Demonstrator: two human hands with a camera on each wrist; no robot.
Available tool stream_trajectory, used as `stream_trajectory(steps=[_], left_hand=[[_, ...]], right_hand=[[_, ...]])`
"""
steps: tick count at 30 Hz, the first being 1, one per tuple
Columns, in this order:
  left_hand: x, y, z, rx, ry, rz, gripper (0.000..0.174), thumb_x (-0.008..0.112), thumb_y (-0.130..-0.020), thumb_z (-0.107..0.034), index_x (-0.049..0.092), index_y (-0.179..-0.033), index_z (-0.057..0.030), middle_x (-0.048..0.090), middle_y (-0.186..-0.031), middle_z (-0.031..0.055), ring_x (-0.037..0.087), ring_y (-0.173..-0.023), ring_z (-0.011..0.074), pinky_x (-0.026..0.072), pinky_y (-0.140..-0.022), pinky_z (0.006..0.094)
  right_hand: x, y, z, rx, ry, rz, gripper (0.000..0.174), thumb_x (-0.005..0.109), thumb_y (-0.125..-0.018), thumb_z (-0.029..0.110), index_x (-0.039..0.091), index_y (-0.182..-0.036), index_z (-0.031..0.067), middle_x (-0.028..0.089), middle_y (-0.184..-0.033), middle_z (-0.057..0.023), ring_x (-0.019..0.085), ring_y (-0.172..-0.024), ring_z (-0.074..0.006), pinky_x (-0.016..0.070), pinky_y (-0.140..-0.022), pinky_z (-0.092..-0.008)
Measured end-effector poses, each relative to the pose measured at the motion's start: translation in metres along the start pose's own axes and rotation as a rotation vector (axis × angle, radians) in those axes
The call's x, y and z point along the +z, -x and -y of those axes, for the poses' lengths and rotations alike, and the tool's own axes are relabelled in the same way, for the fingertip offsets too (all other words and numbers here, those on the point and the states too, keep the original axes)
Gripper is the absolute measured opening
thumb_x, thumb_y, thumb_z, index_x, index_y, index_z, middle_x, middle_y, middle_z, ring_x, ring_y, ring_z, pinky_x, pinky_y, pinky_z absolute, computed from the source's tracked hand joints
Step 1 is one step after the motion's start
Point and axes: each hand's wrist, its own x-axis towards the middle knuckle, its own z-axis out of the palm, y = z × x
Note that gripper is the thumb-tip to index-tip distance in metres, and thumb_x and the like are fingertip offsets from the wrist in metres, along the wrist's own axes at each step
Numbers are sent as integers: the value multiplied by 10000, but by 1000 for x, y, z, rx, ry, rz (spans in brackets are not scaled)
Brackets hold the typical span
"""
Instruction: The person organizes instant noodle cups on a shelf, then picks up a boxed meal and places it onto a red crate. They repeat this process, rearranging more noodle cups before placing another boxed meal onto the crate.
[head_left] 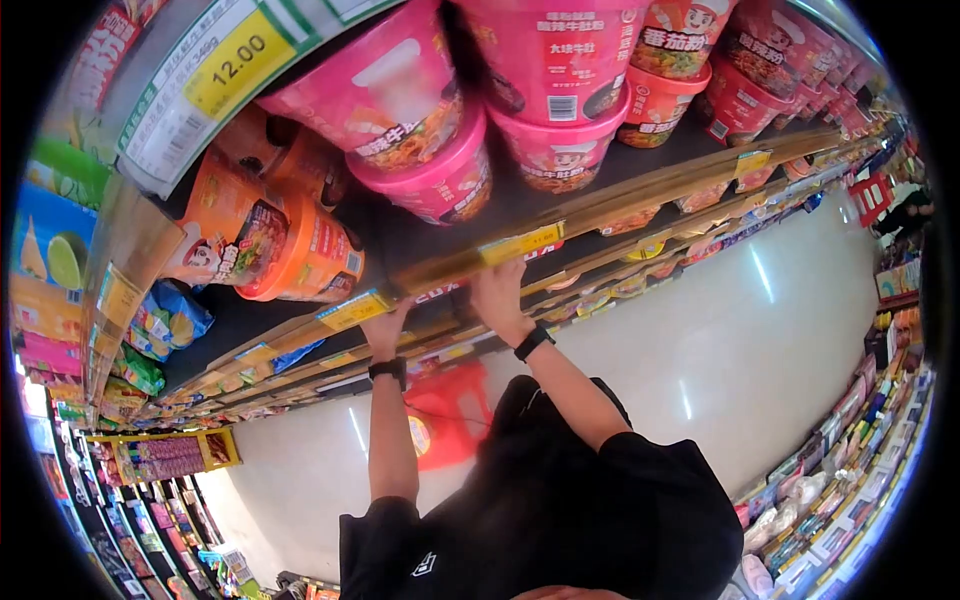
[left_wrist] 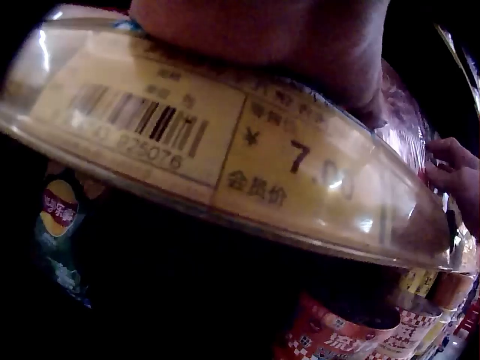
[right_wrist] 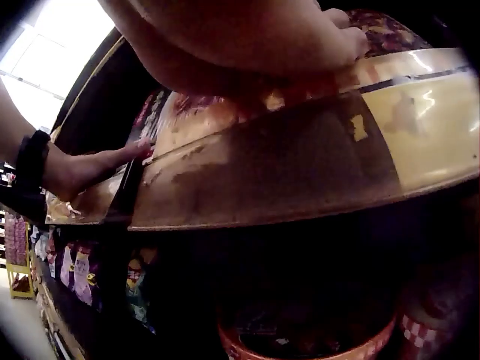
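Note:
Both hands reach in beneath the upper shelf's front edge, over a lower shelf. In the head view the left hand (head_left: 388,325) and right hand (head_left: 497,290) have their fingers partly hidden by that edge. A shiny plastic-wrapped package (right_wrist: 195,120) lies between them in the right wrist view, where the left hand (right_wrist: 94,169) extends its fingers to its side. The right hand (right_wrist: 255,37) is above the shelf's label strip (right_wrist: 277,172). Its fingers look loosely bent at the package in the left wrist view. A price label (left_wrist: 142,127) sits below the left hand.
Pink noodle tubs (head_left: 560,60) and orange tubs (head_left: 320,255) stand on the upper shelf. A red basket (head_left: 450,415) is on the floor (head_left: 700,330) below. Chip bags (head_left: 170,320) lie at left. Red tubs (left_wrist: 345,330) stand on a shelf beneath the hands.

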Motion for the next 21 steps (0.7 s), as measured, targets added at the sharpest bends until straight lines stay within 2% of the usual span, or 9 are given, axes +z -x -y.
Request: stream_trajectory(steps=[1,4,5,8,11,14,17,20,21], left_hand=[[-3,3,-7,75,108,-10,542,821,-672,-455,639,-947,-25,663,-967,107,602,-945,302,425,-916,393],[9,-2,12,122,-66,-114,582,803,-678,-501,639,-971,-25,661,-990,113,594,-968,318,418,-927,408],[14,-6,23,73,-33,-68,608,786,-683,-536,641,-984,-28,659,-998,115,585,-992,326,410,-935,425],[4,0,5,156,-60,-106,627,801,-684,-499,661,-971,40,690,-941,190,644,-895,377,493,-821,420],[-6,5,-15,113,-154,-77,690,796,-674,-527,642,-1010,56,674,-991,211,627,-944,394,479,-858,432],[0,7,-12,206,-97,-216,721,799,-662,-539,632,-1028,59,665,-1014,222,619,-965,400,473,-875,439],[-2,8,-12,201,14,-171,718,810,-652,-529,631,-1039,49,660,-1029,224,612,-982,399,462,-893,437],[-2,7,-11,167,2,-154,715,827,-638,-514,630,-1037,47,658,-1028,222,610,-985,399,457,-903,433],[-2,7,-11,103,13,-112,714,831,-633,-511,631,-1030,48,660,-1016,221,612,-977,399,460,-898,431]], right_hand=[[0,-1,0,19,18,42,400,683,-789,152,555,-1151,40,389,-1180,-270,362,-1141,-472,302,-970,-596],[-9,-6,5,43,73,-15,411,695,-788,183,576,-1161,59,424,-1150,-256,382,-1112,-465,305,-939,-586],[-14,-9,5,49,39,-30,412,701,-785,196,581,-1156,64,439,-1137,-246,391,-1102,-457,305,-931,-582],[-27,-18,4,42,-14,-76,404,718,-774,235,598,-1127,78,477,-1104,-218,415,-1077,-434,305,-911,-567],[-29,-19,2,12,-1,-106,383,732,-766,277,614,-1077,87,495,-1093,-202,431,-1060,-411,302,-903,-554],[-27,-20,-3,13,-16,-98,375,740,-762,318,623,-1040,94,497,-1093,-195,436,-1050,-395,297,-904,-546],[-29,-19,-3,22,-30,-95,379,748,-755,351,627,-1012,101,498,-1069,-176,438,-1037,-380,295,-904,-530],[-33,-18,-2,56,-67,-115,396,764,-735,377,626,-989,106,491,-1045,-162,433,-1033,-369,293,-905,-517],[-33,-17,-3,71,-88,-111,404,771,-726,385,626,-983,109,485,-1041,-162,430,-1033,-367,294,-904,-512]])
